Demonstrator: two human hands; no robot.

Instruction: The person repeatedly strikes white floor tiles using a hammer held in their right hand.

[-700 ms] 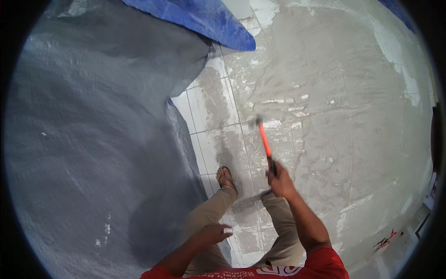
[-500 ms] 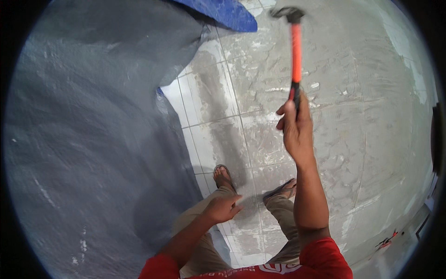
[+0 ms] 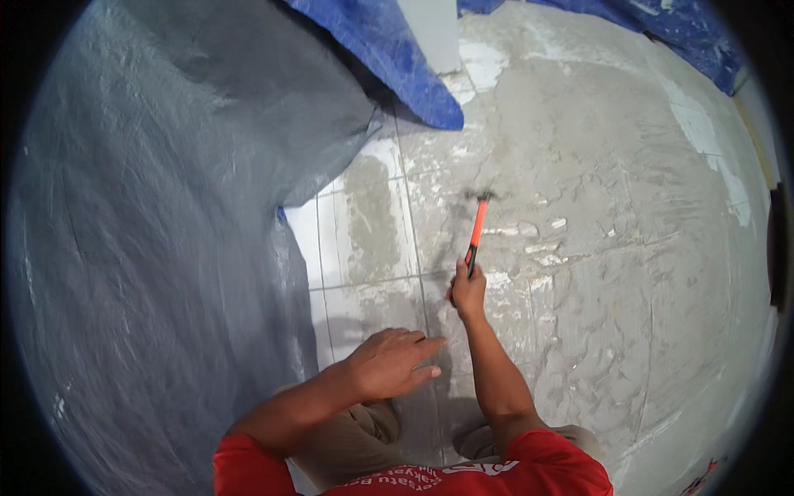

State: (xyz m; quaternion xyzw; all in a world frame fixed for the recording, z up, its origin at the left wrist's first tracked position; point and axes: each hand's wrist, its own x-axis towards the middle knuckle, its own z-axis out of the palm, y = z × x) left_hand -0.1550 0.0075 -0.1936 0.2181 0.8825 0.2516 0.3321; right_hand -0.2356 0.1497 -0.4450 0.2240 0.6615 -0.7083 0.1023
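Note:
A claw hammer point(image 3: 480, 223) with an orange and black handle is gripped near its end by my right hand point(image 3: 469, 291). Its dark head is slightly blurred and is low over the rough, mortar-crusted tile floor point(image 3: 579, 240); whether it touches the floor I cannot tell. My left hand point(image 3: 395, 362) is empty, held above my bent knee with the thumb apart from the outstretched fingers.
A large grey tarp point(image 3: 165, 248) covers the left side, its blue underside point(image 3: 397, 62) folded over at the top. More blue sheeting point(image 3: 686, 33) lies at the far right. Small red and black tools point(image 3: 703, 478) lie at the lower right edge. White tile point(image 3: 308, 231) borders the tarp.
I have gone from standing to a crouch. The hammer in my right hand has come down toward the floor. My left hand has risen and now looks larger, nearer the camera.

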